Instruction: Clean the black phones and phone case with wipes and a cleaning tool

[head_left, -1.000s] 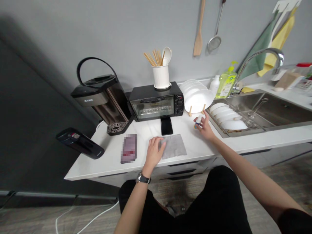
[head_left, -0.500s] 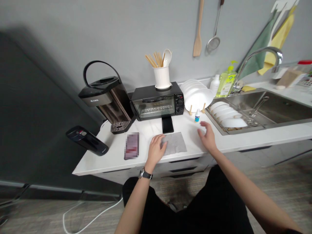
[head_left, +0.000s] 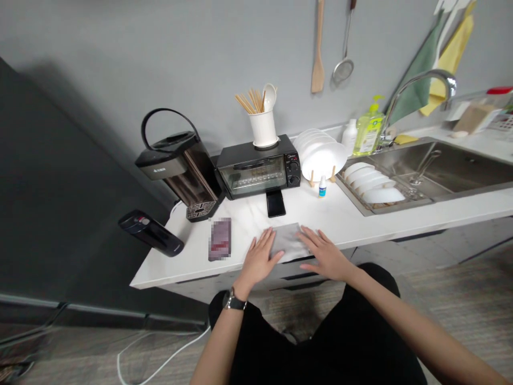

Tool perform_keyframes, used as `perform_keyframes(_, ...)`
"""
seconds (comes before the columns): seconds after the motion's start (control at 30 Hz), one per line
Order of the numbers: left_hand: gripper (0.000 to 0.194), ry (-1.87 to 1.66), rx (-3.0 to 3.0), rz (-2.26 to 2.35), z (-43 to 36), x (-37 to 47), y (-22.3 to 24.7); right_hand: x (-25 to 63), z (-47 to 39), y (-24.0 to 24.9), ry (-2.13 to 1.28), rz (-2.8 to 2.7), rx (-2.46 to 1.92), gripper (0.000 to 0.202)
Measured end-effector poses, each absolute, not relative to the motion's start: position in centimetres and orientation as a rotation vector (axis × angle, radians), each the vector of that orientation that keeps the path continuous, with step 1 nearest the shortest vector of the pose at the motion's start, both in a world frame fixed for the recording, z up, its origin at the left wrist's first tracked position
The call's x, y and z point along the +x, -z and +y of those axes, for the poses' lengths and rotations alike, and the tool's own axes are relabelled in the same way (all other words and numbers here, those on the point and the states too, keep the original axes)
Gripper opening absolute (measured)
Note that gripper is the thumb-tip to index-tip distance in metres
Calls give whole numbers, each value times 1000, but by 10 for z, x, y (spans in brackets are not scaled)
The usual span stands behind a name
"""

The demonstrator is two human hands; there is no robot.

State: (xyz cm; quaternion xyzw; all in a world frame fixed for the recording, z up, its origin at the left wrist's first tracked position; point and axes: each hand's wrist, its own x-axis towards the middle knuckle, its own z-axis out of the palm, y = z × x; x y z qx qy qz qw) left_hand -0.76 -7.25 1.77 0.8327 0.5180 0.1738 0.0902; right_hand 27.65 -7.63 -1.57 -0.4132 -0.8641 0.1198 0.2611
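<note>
A thin grey cloth (head_left: 287, 240) lies flat at the front edge of the white counter. My left hand (head_left: 259, 258) rests at its left side, fingers stretched and thumb spread toward the cloth. On the cloth's right side lies my right hand (head_left: 320, 253), fingers spread and pointing left. Just behind the cloth is a black smartphone (head_left: 276, 203), screen up, in front of the toaster oven (head_left: 258, 176). A small white bottle with a blue label (head_left: 323, 188) stands upright behind my right hand. Left of my left hand lies a purple, partly pixelated packet (head_left: 220, 239).
A black water dispenser (head_left: 184, 176) and a dark bottle-shaped device (head_left: 152, 233) stand on the left. White plates (head_left: 323, 160) lean in a rack beside the oven. Right of them, the steel sink (head_left: 452, 174) holds several bowls (head_left: 382, 195) under a curved tap (head_left: 447, 80).
My right hand has moved left and down from the bare counter onto the cloth's right side. My left hand is flatter, and the cloth sits slightly nearer the front edge.
</note>
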Motion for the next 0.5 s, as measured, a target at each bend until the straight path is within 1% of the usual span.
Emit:
perform_keyframes(0.07,63,-659,2358,1672,-62,-2,-28,279,-82,17,-425,-2210,-1151,92)
perform_keyframes(0.13,64,-720,2236,1864,-38,9,-42,278,-82,18,-510,-2083,-1185,85)
perform_keyframes(0.2,74,-567,2163,2047,-6,26,-56,275,-81,19,-550,-2004,-1205,79)
perform_keyframes(0.27,79,-282,2085,2111,30,44,-66,271,-82,20,-574,-1918,-1215,76)
perform_keyframes(0.37,82,-204,2021,2162,72,69,-73,267,-96,22,-677,-1673,-1176,66)
perform_keyframes(0.5,95,-117,1970,2157,95,82,-78,272,-135,29,-843,-1280,-1169,47)
